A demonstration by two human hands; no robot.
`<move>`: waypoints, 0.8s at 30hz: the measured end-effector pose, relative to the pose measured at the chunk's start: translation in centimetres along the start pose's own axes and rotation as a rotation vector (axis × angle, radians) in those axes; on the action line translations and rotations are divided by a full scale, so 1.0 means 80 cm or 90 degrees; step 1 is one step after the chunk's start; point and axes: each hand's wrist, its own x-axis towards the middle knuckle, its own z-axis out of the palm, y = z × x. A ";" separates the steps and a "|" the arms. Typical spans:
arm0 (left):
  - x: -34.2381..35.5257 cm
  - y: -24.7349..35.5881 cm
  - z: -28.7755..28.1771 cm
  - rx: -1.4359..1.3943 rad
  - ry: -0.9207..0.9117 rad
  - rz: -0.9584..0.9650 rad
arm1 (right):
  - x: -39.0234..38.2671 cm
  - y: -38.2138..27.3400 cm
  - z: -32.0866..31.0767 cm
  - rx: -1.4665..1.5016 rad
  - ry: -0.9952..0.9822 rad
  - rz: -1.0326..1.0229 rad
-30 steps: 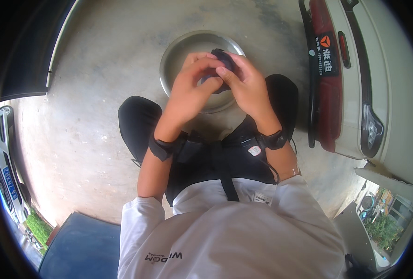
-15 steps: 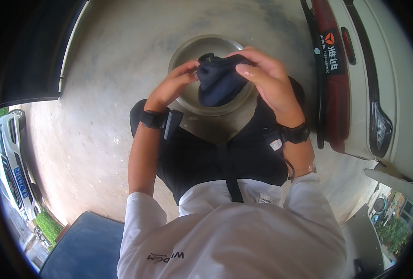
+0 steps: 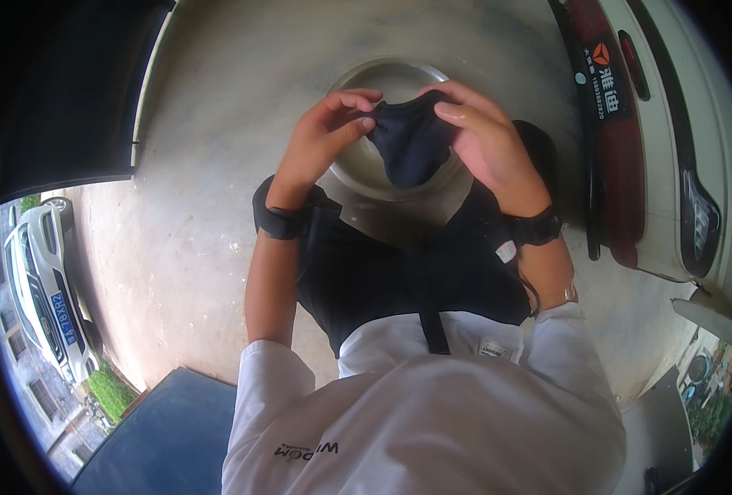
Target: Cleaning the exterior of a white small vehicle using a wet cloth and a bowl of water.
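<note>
Your left hand (image 3: 320, 139) and right hand (image 3: 491, 136) pinch the cloth (image 3: 415, 142) near its top ends; tension it evenly over the basin (image 3: 396, 74).

Daylit pale concrete floor (image 3: 193, 256), white vehicle (image 3: 656, 186) at right, white car (image 3: 42, 285) and green hedge (image 3: 112, 391) at left

Cloth (image 3: 415, 142) over basin (image 3: 364, 172) on floor (image 3: 209, 173)

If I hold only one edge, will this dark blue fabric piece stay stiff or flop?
The dark blue fabric piece probably flops: it droops between your left hand and right hand. It seems light, pinched only near its upper corners. Soft-looking folds suggest little fragility.
</note>
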 end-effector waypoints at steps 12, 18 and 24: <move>-0.002 0.068 0.006 0.040 0.113 0.139 | 0.014 0.001 -0.017 -0.545 0.151 -0.279; 0.000 0.091 0.018 0.004 0.124 0.182 | 0.012 -0.034 0.021 -0.695 0.160 -0.210; 0.007 0.101 0.015 -0.055 0.183 0.193 | 0.031 -0.025 0.032 -0.642 0.124 -0.289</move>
